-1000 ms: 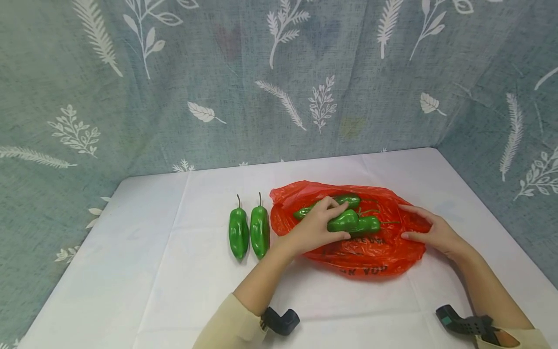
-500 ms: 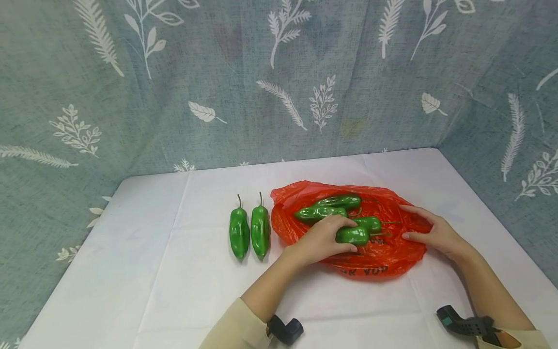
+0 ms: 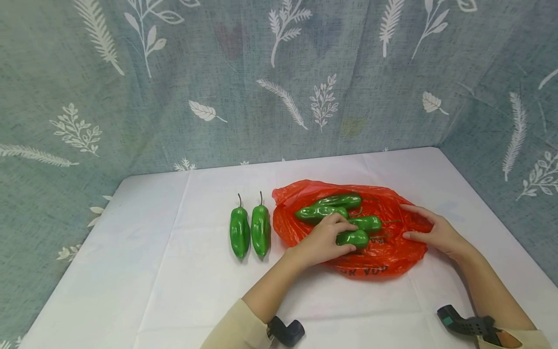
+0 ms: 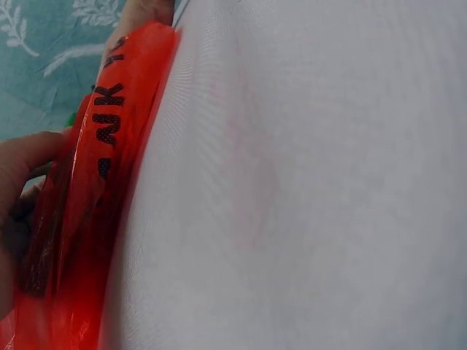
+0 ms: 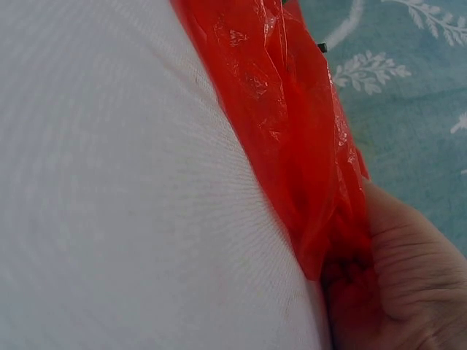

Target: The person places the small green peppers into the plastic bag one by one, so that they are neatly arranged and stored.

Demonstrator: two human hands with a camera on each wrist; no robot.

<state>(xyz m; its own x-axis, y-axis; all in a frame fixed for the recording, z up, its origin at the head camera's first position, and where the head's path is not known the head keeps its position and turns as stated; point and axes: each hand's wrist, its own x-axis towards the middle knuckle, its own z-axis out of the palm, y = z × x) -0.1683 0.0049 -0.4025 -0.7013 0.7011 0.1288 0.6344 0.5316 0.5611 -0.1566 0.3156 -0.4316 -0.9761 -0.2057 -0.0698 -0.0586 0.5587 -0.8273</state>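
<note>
Green peppers [image 3: 260, 232]: 6, 4 in red bag [image 3: 392, 259] | left hand [image 3: 324, 242]: grips front pepper [image 3: 356, 239] | right hand [image 3: 442, 236]: grips bag | advised: bag braced, light grip

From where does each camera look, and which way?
Head: on the head, facing forward and down at peppers and red bag; left hand and right hand show.
Left wrist: worn there, facing the bag's printed side; part of that hand shows.
Right wrist: worn there, facing the bag's side; that hand partly shows.
Both wrist views share the bag.
</note>
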